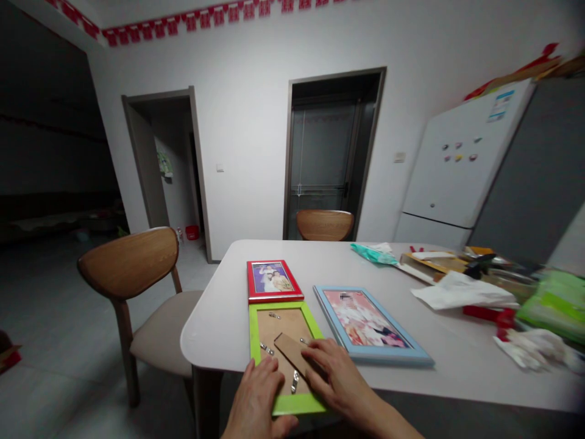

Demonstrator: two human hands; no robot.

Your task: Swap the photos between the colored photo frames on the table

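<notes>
Green frame (300, 403) lies back-up, long axis pointing forward, slightly leftward.

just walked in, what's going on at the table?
A person has both bare hands at a lime-green rectangular photo frame, lying back up. The left hand is at its lower-left edge; the right hand touches a brown board flap on the back. A red-rimmed photo frame and a light-blue-rimmed photo frame lie nearby, picture up.
</notes>
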